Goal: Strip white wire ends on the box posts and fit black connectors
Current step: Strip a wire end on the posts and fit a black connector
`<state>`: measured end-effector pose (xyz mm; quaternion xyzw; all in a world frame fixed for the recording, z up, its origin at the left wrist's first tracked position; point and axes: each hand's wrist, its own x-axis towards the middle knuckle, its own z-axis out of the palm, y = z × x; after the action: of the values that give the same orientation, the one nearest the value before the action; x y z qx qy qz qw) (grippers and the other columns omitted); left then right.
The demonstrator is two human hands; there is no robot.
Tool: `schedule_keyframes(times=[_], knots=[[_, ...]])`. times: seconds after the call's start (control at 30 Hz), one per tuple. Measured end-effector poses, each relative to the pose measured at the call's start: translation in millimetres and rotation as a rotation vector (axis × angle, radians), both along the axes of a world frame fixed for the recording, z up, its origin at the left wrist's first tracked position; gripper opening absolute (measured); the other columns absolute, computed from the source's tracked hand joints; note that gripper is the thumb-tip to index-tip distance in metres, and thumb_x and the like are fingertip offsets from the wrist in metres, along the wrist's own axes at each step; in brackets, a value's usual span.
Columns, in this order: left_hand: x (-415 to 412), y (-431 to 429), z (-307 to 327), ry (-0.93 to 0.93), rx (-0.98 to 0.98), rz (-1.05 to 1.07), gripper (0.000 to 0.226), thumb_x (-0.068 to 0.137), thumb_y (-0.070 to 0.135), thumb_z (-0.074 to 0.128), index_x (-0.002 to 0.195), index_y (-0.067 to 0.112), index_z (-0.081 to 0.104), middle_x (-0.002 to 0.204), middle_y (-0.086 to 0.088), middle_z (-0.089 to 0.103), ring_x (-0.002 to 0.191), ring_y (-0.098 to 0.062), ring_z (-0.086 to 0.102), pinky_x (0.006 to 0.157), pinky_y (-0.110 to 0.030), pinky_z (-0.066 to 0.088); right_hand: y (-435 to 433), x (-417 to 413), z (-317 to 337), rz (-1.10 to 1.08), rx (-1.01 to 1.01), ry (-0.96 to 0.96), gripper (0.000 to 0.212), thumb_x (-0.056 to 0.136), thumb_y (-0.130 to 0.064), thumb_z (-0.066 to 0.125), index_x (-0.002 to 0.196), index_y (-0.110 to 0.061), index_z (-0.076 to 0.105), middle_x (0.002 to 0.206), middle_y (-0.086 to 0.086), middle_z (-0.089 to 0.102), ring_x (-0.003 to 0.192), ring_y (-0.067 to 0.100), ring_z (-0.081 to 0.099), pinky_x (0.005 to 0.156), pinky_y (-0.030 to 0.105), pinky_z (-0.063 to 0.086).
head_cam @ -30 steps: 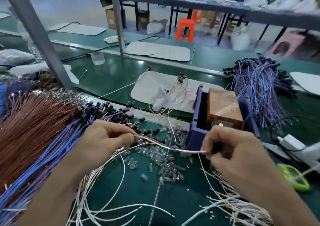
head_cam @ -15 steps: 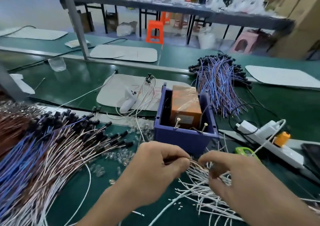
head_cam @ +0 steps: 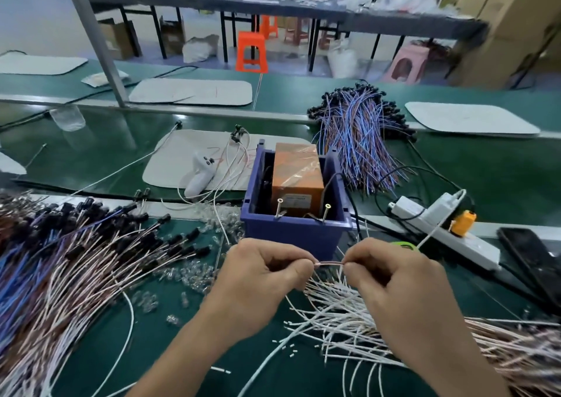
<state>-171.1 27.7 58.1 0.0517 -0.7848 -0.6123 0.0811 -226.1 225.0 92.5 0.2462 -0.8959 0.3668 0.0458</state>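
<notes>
Just at six o'clock of the blue box (head_cam: 294,234), a thin wire (head_cam: 329,263) spans the gap between the hands; the left hand (head_cam: 261,278) pinches its nine o'clock end, the right hand (head_cam: 391,278) its three o'clock end, other fingers curled. It looks light, limp and slippery, so a grip close to the working end seems best; the posts (head_cam: 278,206) stand near, at twelve o'clock.

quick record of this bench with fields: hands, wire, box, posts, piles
hands: left hand and right hand each pinch one end of a short stretch of wire
wire place: in front of the box, apart from the posts
posts: two, inside the near wall
in box: orange block
under hands: loose white wires
left pile: wires with black connectors
</notes>
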Motion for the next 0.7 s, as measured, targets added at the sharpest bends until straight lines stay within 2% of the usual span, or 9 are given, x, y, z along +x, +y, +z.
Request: schedule_keyframes(times=[0.07, 0.13, 0.2, 0.27, 0.37, 0.43, 0.5, 0.6, 0.7], knots=[[0, 3, 0, 0.015, -0.029, -0.005, 0.013, 0.082, 0.046, 0.069, 0.085, 0.043, 0.081, 0.066, 0.006, 0.073, 0.048, 0.001, 0.051, 0.047, -0.015, 0.039, -2, 0, -4, 0.012, 0.003, 0.026, 0.02, 0.085, -0.019, 0.076, 0.074, -0.033, 0.066, 0.07, -0.02, 0.066, 0.068, 0.001, 0.062, 0.059, 0.011, 0.042], [0, 5, 0, 0.019, -0.049, -0.003, 0.014, 0.082, 0.047, 0.067, 0.084, 0.044, 0.08, 0.066, 0.007, 0.074, 0.054, -0.001, 0.057, 0.052, -0.015, 0.044, -3, -2, -7, 0.047, 0.009, 0.034, 0.019, 0.088, -0.02, 0.075, 0.077, -0.032, 0.066, 0.07, -0.021, 0.064, 0.067, 0.002, 0.061, 0.057, 0.011, 0.041], [-3, 4, -1, 0.01, -0.051, 0.011, 0.01, 0.086, 0.037, 0.072, 0.086, 0.042, 0.081, 0.067, 0.007, 0.075, 0.059, -0.002, 0.063, 0.057, -0.014, 0.046, -1, -7, -10, 0.057, -0.005, 0.009, 0.019, 0.09, -0.019, 0.073, 0.077, -0.032, 0.066, 0.066, -0.018, 0.063, 0.058, 0.005, 0.058, 0.051, 0.014, 0.039], [-4, 2, -4, -0.003, -0.006, 0.053, 0.02, 0.09, 0.019, 0.076, 0.089, 0.038, 0.083, 0.069, 0.004, 0.076, 0.059, -0.001, 0.066, 0.058, -0.01, 0.047, 2, -13, -12, 0.032, -0.035, -0.024, 0.022, 0.091, -0.018, 0.071, 0.075, -0.031, 0.067, 0.061, -0.013, 0.063, 0.051, 0.009, 0.056, 0.048, 0.02, 0.04], [-3, -8, -4, -0.051, 0.101, 0.088, 0.028, 0.089, 0.005, 0.075, 0.09, 0.031, 0.085, 0.068, -0.004, 0.076, 0.042, -0.002, 0.051, 0.045, -0.01, 0.039, 9, -20, -11, -0.014, -0.086, -0.058, 0.024, 0.09, -0.015, 0.071, 0.071, -0.029, 0.068, 0.059, -0.007, 0.065, 0.051, 0.013, 0.057, 0.054, 0.029, 0.046], [0, -19, -7, -0.089, 0.106, 0.084, 0.023, 0.086, 0.01, 0.079, 0.089, 0.032, 0.085, 0.066, -0.006, 0.075, 0.042, -0.009, 0.045, 0.041, -0.018, 0.036, 15, -23, -10, -0.046, -0.119, -0.081, 0.023, 0.089, -0.015, 0.071, 0.07, -0.027, 0.068, 0.056, -0.006, 0.065, 0.05, 0.012, 0.055, 0.053, 0.024, 0.045], [4, -32, -9, -0.084, 0.083, 0.099, 0.016, 0.075, 0.021, 0.083, 0.087, 0.031, 0.085, 0.066, -0.01, 0.074, 0.046, -0.015, 0.052, 0.044, -0.022, 0.041, 20, -26, -10, -0.071, -0.131, -0.103, 0.022, 0.09, -0.016, 0.07, 0.071, -0.026, 0.067, 0.056, -0.006, 0.065, 0.047, 0.008, 0.053, 0.052, 0.017, 0.042], [11, -52, -14, -0.015, 0.228, 0.214, 0.028, 0.058, 0.025, 0.086, 0.084, 0.017, 0.085, 0.07, -0.017, 0.074, 0.048, -0.015, 0.056, 0.046, -0.018, 0.044, 25, -29, -11, -0.093, -0.144, -0.132, 0.024, 0.091, -0.015, 0.069, 0.071, -0.027, 0.067, 0.055, -0.004, 0.065, 0.044, 0.005, 0.05, 0.049, 0.014, 0.039], [20, -65, -20, 0.024, 0.564, 0.247, 0.016, 0.062, 0.005, 0.083, 0.078, 0.007, 0.082, 0.067, -0.016, 0.071, 0.048, -0.013, 0.06, 0.046, -0.016, 0.049, 27, -29, -11, -0.106, -0.139, -0.131, 0.027, 0.091, -0.015, 0.068, 0.067, -0.027, 0.066, 0.054, -0.005, 0.065, 0.043, 0.005, 0.049, 0.049, 0.016, 0.04]])
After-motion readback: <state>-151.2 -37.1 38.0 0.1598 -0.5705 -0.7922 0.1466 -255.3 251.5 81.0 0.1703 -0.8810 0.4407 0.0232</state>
